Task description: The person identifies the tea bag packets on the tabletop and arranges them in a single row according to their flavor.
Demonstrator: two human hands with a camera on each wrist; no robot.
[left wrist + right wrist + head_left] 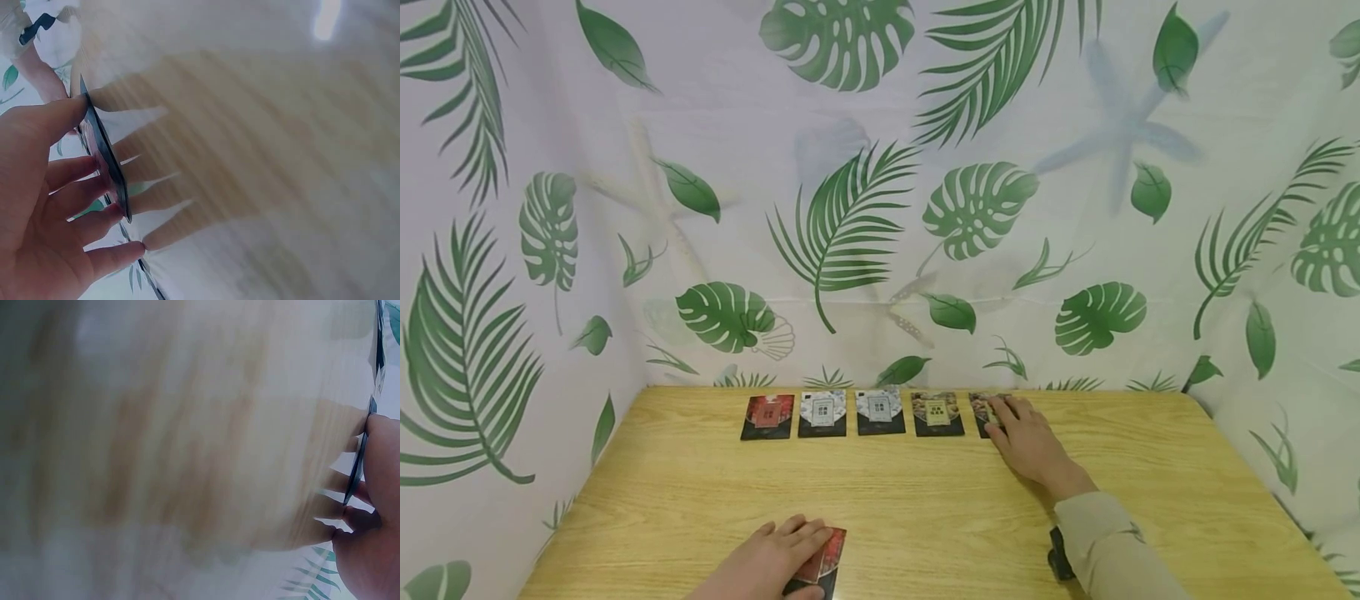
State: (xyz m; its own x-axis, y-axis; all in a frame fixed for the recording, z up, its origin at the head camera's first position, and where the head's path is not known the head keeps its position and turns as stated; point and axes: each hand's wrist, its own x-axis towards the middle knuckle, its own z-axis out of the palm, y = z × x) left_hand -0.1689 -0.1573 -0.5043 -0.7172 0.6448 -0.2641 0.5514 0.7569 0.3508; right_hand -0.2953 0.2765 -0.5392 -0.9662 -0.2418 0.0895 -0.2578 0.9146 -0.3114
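Near the table's front edge my left hand rests on a flat red and black printed packet. In the left wrist view its fingertips press on the face of the packet, while the thumb touches one edge. Far back, my right hand lies over the rightmost packet of a row, hiding much of it. The right wrist view has this packet edge-on, with the thumb at its edge and the other fingers partly hidden behind it.
To the left along the back edge lie a red packet, two white ones and a yellow-brown one. They sit on a wood-grain table. Leaf-patterned curtains enclose the back and sides.
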